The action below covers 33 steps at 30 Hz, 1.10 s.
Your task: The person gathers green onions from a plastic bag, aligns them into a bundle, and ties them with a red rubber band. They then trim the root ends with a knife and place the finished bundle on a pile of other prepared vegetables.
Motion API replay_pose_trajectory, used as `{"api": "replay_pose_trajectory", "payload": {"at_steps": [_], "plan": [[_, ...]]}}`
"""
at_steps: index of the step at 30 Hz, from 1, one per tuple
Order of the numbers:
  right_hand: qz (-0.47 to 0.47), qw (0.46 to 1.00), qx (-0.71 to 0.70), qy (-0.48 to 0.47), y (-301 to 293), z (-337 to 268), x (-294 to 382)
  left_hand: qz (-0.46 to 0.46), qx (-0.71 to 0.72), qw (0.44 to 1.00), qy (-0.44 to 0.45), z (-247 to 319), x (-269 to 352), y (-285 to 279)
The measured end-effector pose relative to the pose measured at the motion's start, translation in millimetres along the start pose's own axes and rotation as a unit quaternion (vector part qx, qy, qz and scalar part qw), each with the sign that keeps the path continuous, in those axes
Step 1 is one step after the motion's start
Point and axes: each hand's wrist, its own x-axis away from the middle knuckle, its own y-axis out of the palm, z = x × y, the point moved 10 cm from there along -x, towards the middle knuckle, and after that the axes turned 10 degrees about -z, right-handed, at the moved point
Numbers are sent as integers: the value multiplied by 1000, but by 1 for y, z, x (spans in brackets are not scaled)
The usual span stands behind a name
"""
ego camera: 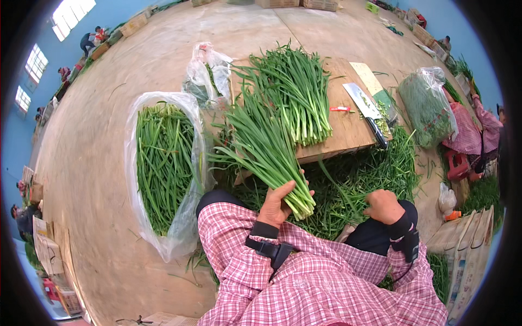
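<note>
My left hand (pixel 277 203) grips a bunch of green garlic chives (pixel 265 142) near its pale cut ends. The leaves fan out away from me, towards the low wooden table (pixel 346 106). My right hand (pixel 384 206) hovers over my right knee, its fingers curled. A loose leaf (pixel 338 185) trails close to those fingers; whether they pinch it, I cannot tell. A larger pile of chives (pixel 304 98) lies on the tabletop with the stem ends facing me. To its right rest a kitchen knife (pixel 365 108) with a black handle and a small red-handled tool (pixel 340 109).
An open clear plastic bag (pixel 163 171) full of chives lies on the floor at left. Leaf scraps (pixel 379 179) heap beneath the table. A filled bag (pixel 428 106) and a person in a pink checked garment (pixel 469 126) are at right. Beside me stand woven sacks (pixel 465 248).
</note>
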Motion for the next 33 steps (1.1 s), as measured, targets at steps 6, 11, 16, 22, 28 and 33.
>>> {"api": "replay_pose_trajectory", "payload": {"at_steps": [6,11,16,22,28,33], "plan": [[237,900,-241,-275,-106,-133,-64,32,-78,996,24,2,10,3],[236,921,-69,-301,-119,-206,-148,66,-165,984,-2,-1,14,-7],[74,966,-73,-236,-92,-192,-192,26,-114,993,-20,-9,13,-5],[198,948,13,-249,-101,-194,-162,39,-101,994,-26,-7,15,-7],[401,893,94,-182,-127,-184,-134,96,-131,987,-17,-3,16,-25],[115,968,-61,-213,-148,-149,-105,86,-161,983,-12,-2,18,-20]]}}
